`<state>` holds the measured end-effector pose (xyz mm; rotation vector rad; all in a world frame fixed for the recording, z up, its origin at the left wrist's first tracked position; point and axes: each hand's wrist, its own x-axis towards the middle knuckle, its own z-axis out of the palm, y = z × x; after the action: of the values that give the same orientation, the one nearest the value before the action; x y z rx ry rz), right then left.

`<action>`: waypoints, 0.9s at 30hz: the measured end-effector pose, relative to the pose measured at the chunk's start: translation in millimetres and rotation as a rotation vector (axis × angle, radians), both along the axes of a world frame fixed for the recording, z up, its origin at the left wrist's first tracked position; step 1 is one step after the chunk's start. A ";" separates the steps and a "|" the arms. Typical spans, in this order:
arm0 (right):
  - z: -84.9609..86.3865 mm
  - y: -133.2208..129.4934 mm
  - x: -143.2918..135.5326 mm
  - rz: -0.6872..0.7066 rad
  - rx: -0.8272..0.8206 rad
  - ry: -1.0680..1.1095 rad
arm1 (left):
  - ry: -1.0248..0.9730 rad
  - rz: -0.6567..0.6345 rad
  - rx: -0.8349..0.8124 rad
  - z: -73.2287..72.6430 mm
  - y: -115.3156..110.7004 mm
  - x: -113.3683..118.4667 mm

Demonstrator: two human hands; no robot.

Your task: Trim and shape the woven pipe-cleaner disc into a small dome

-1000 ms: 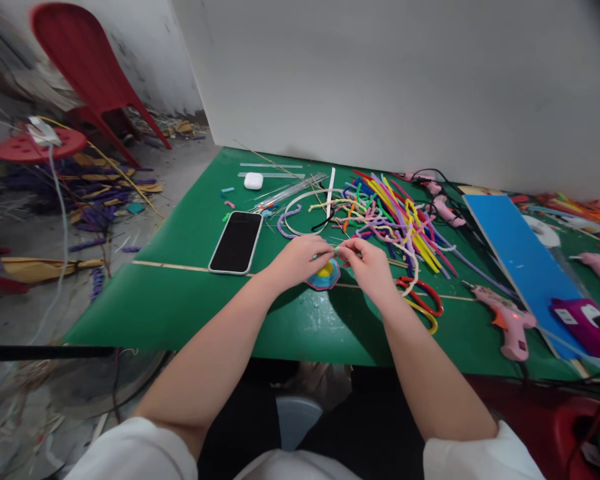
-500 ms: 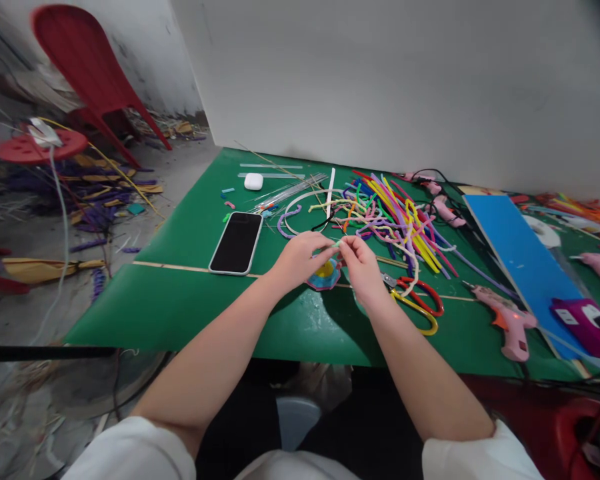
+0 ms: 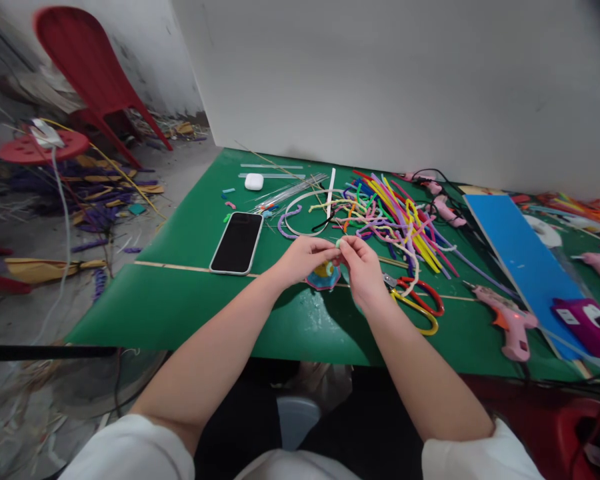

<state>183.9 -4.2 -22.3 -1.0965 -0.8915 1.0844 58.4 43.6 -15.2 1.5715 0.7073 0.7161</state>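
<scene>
At centre frame, above the near half of the green table (image 3: pixel 180 303), the left hand (image 3: pixel 303 260) and right hand (image 3: pixel 363 270) meet fingertip to fingertip, each grip closed on one small pale-green piece (image 3: pixel 338 245) pinched between them; whether it is a short stem or a bead is too small to tell. Directly beneath the hands, resting on the table, lies a round disc (image 3: pixel 324 275) with a yellow centre, blue ring and pink edge, partly hidden by the left hand. Just right of the right hand lie scissors (image 3: pixel 420 305) with red and yellow handles. Behind the hands, toward upper centre, a heap of coloured stems (image 3: pixel 395 217) spreads across the table, with a white hoop (image 3: pixel 300 203) at its left edge. Left of the hands a phone (image 3: pixel 237 242) lies face up, and farther back a white earbud case (image 3: pixel 253 181). At right, a pink glue gun (image 3: pixel 507 320) lies near the front edge, beside a blue board (image 3: pixel 520 257) running diagonally; a purple tool (image 3: pixel 583 320) sits on the board's near end. At upper left of the frame, off the table, stand a red chair (image 3: pixel 87 60) and a red stool (image 3: pixel 43 143) amid scraps on the floor.
</scene>
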 end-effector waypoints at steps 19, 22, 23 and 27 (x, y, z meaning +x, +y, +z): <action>10.2 -2.9 17.2 0.088 -0.012 -0.718 | 0.199 -0.009 0.117 4.2 13.0 -20.0; 12.0 -5.4 14.6 0.033 0.031 -0.833 | 0.190 -0.014 0.107 6.0 12.5 -19.8; 12.2 -6.1 13.9 0.023 0.045 -0.865 | 0.186 -0.016 0.101 6.5 12.3 -19.6; 10.9 -7.5 12.7 0.009 0.088 -0.947 | 0.170 -0.016 0.078 6.8 12.1 -19.3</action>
<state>196.6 -11.6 -11.4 -1.5502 -1.6565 0.4775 39.2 55.8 -8.4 1.7216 0.7986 0.6094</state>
